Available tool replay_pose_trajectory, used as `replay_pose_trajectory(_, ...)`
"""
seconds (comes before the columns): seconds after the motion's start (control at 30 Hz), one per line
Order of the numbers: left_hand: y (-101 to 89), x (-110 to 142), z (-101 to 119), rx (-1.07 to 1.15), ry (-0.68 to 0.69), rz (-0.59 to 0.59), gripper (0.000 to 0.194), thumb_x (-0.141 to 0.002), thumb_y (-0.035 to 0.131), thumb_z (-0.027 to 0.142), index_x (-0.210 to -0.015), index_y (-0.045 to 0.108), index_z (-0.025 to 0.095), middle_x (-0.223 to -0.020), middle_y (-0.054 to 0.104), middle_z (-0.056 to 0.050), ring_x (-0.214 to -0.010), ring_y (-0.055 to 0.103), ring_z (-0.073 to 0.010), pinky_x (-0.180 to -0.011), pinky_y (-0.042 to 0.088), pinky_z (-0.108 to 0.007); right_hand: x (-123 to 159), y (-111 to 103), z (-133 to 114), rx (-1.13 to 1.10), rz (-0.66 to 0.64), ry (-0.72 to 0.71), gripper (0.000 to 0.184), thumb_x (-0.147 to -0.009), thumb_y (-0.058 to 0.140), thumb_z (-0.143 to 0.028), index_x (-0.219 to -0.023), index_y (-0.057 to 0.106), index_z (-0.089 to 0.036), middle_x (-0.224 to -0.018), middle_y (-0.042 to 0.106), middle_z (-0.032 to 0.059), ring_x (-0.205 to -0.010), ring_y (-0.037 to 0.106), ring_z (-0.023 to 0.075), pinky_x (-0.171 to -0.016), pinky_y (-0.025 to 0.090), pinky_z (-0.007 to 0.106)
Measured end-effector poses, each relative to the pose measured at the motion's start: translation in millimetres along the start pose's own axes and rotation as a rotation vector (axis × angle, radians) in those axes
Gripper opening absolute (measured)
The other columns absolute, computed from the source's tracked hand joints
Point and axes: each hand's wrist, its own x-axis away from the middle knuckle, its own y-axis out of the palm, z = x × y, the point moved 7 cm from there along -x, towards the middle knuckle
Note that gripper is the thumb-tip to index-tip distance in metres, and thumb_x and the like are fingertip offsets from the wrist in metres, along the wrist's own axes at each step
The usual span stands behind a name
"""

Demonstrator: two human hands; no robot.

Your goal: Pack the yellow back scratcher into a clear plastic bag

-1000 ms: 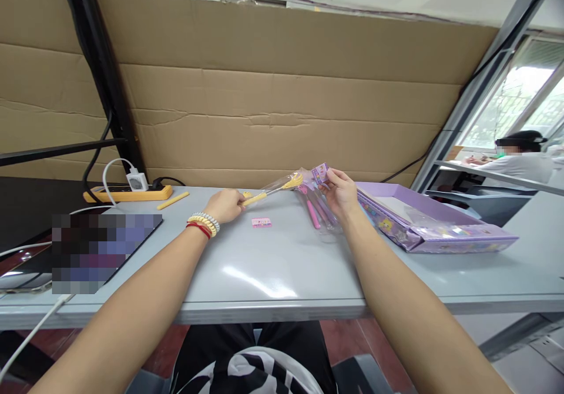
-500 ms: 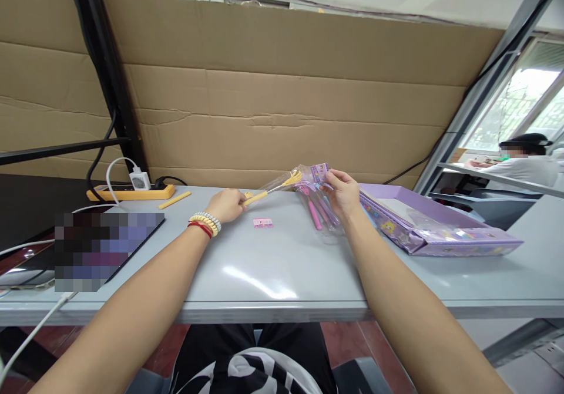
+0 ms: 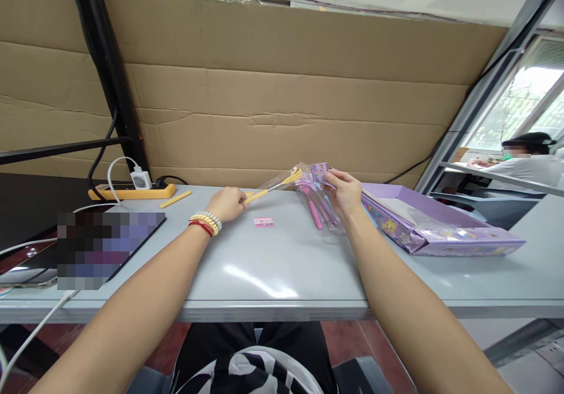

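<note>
My left hand [image 3: 227, 204] is closed in a pinch on the near end of a slim yellow pen [image 3: 256, 196], which points up and right. Its far part lies in or against clear plastic, where a looped yellow shape shows. My right hand [image 3: 343, 191] grips a clear plastic bag [image 3: 331, 229] by its purple printed top card [image 3: 319, 172]. Inside the bag are several pink and purple pens [image 3: 315, 214], hanging down to the tabletop. A small pink printed card [image 3: 263, 222] lies flat on the table between my hands.
An open purple box [image 3: 467, 244] with clear film stands right of my right hand. Another yellow stick [image 3: 175, 199] lies near the yellow power strip [image 3: 145, 192] at the back left. A tablet-like device [image 3: 127, 247] and white cables are at left. A person [image 3: 529, 165] sits beyond the right side.
Both hands keep the same grip and place. The view has shifted very slightly; nothing was visibly let go or taken.
</note>
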Motion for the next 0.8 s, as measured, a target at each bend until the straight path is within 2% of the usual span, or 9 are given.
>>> replay_pose_trajectory(0.27,-1.5,3,0,0.007,-0.017,0.000,0.027,-0.077,0.050,0.029,-0.089,0.074,0.024,-0.095,0.073,-0.008,-0.087,0.064,-0.0246,-0.067,0.044,-0.032,1,1,-1,0.040,-0.010,-0.009,0.033,-0.043,0.089,-0.024,-0.065,0.067,-0.015,-0.066,0.065,0.0021,-0.061,0.063,0.0157,-0.052,0.057,0.025)
replay_pose_trajectory(0.47,-0.9,2,0,0.013,-0.014,-0.002,0.027,-0.077,0.050,0.028,-0.091,0.074,0.025,-0.098,0.073,-0.007,-0.091,0.064,-0.0245,-0.070,0.045,-0.031,4,2,-5,0.160,-0.010,-0.094,0.035,-0.044,0.088,-0.030,-0.067,0.068,-0.014,-0.064,0.065,0.0030,-0.059,0.062,0.0151,-0.053,0.057,0.025)
replay_pose_trajectory(0.8,-0.9,2,0,0.006,-0.013,-0.002,0.027,-0.077,0.050,0.028,-0.090,0.073,0.023,-0.095,0.073,-0.008,-0.089,0.065,-0.0248,-0.071,0.046,-0.032,11,5,-16,0.255,0.054,-0.124,0.041,-0.039,0.084,-0.030,-0.071,0.063,-0.016,-0.064,0.065,0.0014,-0.057,0.060,0.0164,-0.049,0.051,0.026)
